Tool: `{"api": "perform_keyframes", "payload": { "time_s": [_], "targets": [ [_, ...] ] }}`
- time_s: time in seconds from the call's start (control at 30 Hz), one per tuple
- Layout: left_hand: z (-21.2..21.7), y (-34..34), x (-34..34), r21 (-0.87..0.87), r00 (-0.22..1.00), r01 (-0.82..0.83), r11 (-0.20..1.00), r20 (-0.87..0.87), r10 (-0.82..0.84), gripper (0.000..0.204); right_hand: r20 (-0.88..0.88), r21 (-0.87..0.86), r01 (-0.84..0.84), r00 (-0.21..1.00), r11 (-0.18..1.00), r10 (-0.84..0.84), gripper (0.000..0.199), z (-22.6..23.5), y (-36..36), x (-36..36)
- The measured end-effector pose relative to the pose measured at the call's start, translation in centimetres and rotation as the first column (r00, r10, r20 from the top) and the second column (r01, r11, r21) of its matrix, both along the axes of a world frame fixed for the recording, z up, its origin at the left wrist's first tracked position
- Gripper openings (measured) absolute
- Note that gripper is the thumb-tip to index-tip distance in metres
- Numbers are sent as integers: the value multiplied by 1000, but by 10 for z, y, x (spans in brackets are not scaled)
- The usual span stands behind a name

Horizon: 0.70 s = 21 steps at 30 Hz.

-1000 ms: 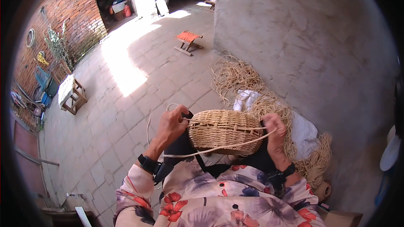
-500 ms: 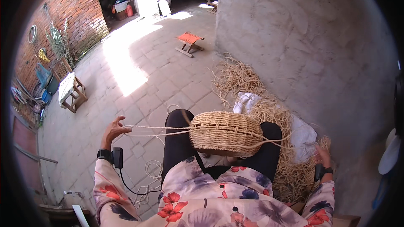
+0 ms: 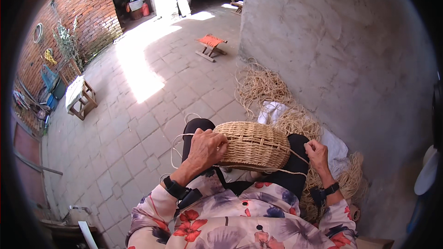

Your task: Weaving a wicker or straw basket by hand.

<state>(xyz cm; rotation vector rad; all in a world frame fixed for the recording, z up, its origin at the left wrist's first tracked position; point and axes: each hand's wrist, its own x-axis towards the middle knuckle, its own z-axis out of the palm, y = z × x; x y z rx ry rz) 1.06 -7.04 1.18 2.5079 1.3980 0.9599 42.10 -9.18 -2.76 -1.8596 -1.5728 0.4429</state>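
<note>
A woven straw basket [image 3: 256, 144] lies upside down on my lap, domed and tan. My left hand [image 3: 206, 147] rests against its left side, fingers curled on the weave, with a loop of straw cord [image 3: 176, 150] hanging beside it. My right hand [image 3: 317, 152] sits at the basket's right edge and pinches a straw cord that runs across the basket's lower rim. Both wrists wear dark bands.
A pile of loose straw cord [image 3: 263, 85] and a white cloth [image 3: 273, 110] lie against the grey wall [image 3: 332, 50] on my right. An orange folding stool [image 3: 211, 45] stands ahead, and a wooden stool [image 3: 79, 96] at the left by the brick wall [image 3: 74, 23].
My left hand, stretched far out left pulling the cord, has come back onto the basket. My right hand rose from the straw at my side to the basket's right edge.
</note>
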Motion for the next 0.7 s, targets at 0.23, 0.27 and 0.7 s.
{"api": "perform_keyframes", "payload": {
  "time_s": [0.23, 0.27, 0.7],
  "targets": [
    [-59, 14, -209, -62, 729, -651, 757, -330, 600, 17, -285, -181, 43, 954, 982, -95, 20, -11, 6, 35],
    [-65, 0, -263, 1, 558, -792, 610, -403, 726, 18, -306, -239, 30, 946, 971, -105, 22, -12, 8, 42],
    [-7, -6, -12, 103, 997, -37, 994, 75, 29, 5, -134, -242, -78, 990, 967, 46, 34, -26, 30, 40]
  ]
}}
